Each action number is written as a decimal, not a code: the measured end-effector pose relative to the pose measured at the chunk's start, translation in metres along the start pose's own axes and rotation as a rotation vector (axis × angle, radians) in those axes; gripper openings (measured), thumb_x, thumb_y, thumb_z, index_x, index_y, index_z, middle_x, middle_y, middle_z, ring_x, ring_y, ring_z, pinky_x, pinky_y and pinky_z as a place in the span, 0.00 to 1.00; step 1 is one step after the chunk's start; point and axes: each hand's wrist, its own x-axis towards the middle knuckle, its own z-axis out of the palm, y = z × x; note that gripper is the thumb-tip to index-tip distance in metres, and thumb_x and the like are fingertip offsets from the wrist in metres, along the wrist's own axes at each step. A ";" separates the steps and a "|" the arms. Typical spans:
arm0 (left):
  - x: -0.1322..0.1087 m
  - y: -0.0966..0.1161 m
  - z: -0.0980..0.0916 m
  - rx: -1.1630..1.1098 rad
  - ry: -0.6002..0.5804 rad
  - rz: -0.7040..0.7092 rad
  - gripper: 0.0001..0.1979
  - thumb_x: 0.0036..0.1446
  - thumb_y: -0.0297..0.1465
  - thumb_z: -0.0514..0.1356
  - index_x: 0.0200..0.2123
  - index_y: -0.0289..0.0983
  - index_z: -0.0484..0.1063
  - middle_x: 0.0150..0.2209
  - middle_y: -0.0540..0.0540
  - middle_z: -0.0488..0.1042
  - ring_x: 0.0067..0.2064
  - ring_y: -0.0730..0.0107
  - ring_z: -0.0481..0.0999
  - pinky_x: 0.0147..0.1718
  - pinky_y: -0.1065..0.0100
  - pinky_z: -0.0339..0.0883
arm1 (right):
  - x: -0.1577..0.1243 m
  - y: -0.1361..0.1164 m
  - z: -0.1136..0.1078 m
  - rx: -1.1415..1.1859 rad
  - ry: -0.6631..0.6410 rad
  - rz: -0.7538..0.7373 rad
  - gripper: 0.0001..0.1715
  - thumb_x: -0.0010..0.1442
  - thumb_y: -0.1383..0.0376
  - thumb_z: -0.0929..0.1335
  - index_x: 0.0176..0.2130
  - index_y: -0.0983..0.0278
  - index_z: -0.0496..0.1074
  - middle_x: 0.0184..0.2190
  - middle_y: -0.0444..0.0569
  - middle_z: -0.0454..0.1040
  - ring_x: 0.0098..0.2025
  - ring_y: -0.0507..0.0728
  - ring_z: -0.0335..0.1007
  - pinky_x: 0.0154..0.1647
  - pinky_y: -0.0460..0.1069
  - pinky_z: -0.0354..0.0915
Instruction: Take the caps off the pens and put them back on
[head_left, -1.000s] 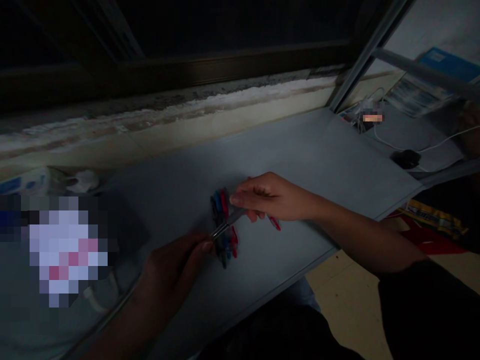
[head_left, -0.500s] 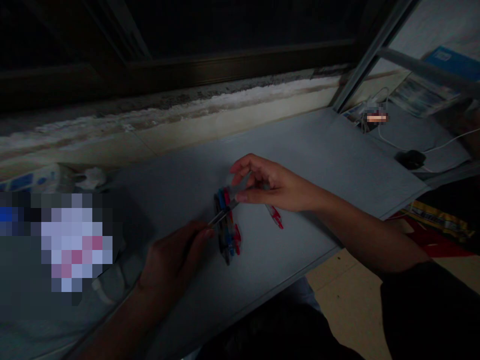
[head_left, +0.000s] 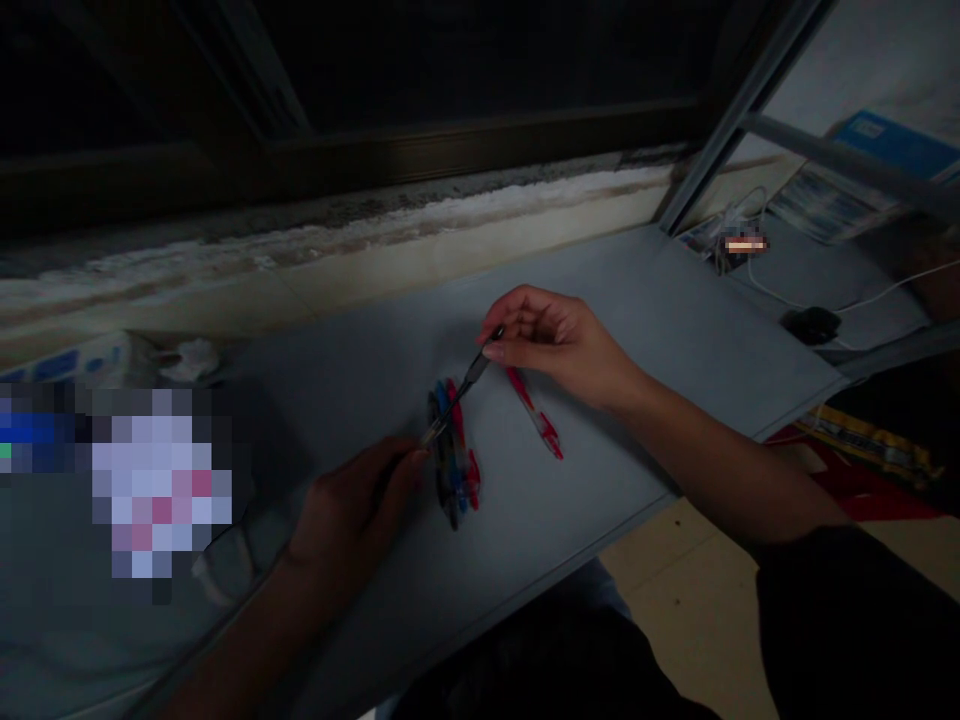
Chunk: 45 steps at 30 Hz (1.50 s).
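Note:
A dark pen [head_left: 474, 372] is held at a slant above the grey table [head_left: 600, 450]. My left hand [head_left: 352, 510] is closed on its lower, clear end. At the upper black end, the thumb and fingertips of my right hand [head_left: 555, 335] pinch it. Beneath the pen, black, blue and red pens [head_left: 459, 470] lie side by side, partly covered by it. A separate red pen [head_left: 551, 435] rests to their right, its upper end near my right hand.
A blurred-out pale item [head_left: 161, 480] lies at the left, with a white box [head_left: 97, 358] behind. Beyond a metal post [head_left: 701, 165] at right are cables, a black object [head_left: 814, 323] and a blue box [head_left: 892, 145]. A wall and dark window run along the back.
My right fingers have moved slightly up and right and closed around the pen's black end, which now shows clearly. The left hand has barely moved. More of the separate red pen is visible.

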 end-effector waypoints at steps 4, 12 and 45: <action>0.002 0.002 0.000 -0.006 0.000 -0.003 0.20 0.71 0.46 0.53 0.42 0.39 0.79 0.29 0.52 0.81 0.27 0.71 0.80 0.29 0.74 0.71 | 0.002 0.001 -0.001 0.004 0.087 0.019 0.21 0.55 0.59 0.81 0.42 0.65 0.74 0.38 0.46 0.79 0.35 0.49 0.74 0.40 0.45 0.73; -0.001 0.002 0.000 -0.006 -0.025 -0.030 0.21 0.71 0.47 0.54 0.45 0.40 0.79 0.32 0.50 0.83 0.29 0.69 0.81 0.32 0.74 0.73 | 0.000 -0.002 -0.001 0.022 0.140 0.035 0.21 0.54 0.59 0.81 0.41 0.65 0.75 0.37 0.46 0.79 0.35 0.49 0.75 0.40 0.45 0.73; 0.002 0.002 0.000 -0.010 0.018 -0.070 0.22 0.68 0.49 0.54 0.41 0.40 0.79 0.26 0.52 0.80 0.25 0.69 0.79 0.27 0.73 0.70 | -0.006 0.001 -0.002 -0.438 -0.321 0.199 0.25 0.69 0.50 0.68 0.29 0.66 0.71 0.20 0.41 0.69 0.22 0.47 0.60 0.25 0.44 0.55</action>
